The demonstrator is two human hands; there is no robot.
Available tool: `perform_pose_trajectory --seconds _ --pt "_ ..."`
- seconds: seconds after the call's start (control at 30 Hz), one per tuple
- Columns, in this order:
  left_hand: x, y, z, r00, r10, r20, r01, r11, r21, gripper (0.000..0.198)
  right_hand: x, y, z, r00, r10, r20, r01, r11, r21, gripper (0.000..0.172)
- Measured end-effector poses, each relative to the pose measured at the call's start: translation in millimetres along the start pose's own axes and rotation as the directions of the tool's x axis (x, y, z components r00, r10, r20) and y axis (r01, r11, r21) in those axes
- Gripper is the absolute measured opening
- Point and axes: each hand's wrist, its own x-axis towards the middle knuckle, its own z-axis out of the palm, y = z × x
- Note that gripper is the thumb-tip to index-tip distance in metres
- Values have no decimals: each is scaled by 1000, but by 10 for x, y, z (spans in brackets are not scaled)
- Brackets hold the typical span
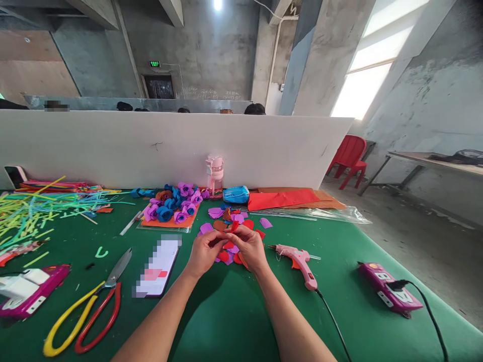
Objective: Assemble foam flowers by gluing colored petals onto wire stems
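Note:
My left hand (pixel 206 251) and my right hand (pixel 249 247) meet at the fingertips above the middle of the green table. A small red petal (pixel 234 226) shows between them, with both hands pinching it; its lower part is hidden by the fingers. Under and around the hands lies a loose pile of purple (pixel 216 213), red and brown petals. To the right of my right hand, a pink glue gun (pixel 298 257) rests on its side. A phone (pixel 162 266) with a lit screen lies left of my left hand.
Finished purple and blue flowers (pixel 175 203) sit behind the phone. Big scissors (pixel 100 299) lie front left, near a power strip (pixel 49 286) and scattered coloured strips (pixel 45 216). Another power strip (pixel 390 289) is at right. A pink bottle (pixel 215 176) stands by the white partition (pixel 151 151).

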Motion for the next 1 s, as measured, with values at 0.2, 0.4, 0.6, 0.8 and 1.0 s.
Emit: perform_pose_trajectory --seconds 0.2,0.4,0.6,0.8,1.0 --pt "-28 56 0 999 -19 36 22 997 -77 18 -9 -101 0 1000 7 17 -8 998 60 14" --pt "-28 103 -31 968 -161 194 209 942 -262 24 -11 -254 -25 990 135 45 -138 988 71 26" --pt "-17 76 -25 961 -177 213 225 947 -228 26 13 -199 -12 991 105 77 -111 991 70 22" --pt "-25 85 -22 961 -156 228 202 960 -196 25 16 -151 -7 996 86 24 -88 994 67 18" --pt "-25 88 -32 957 -152 246 209 952 -225 23 0 -95 26 990 138 16 -139 981 139 19"
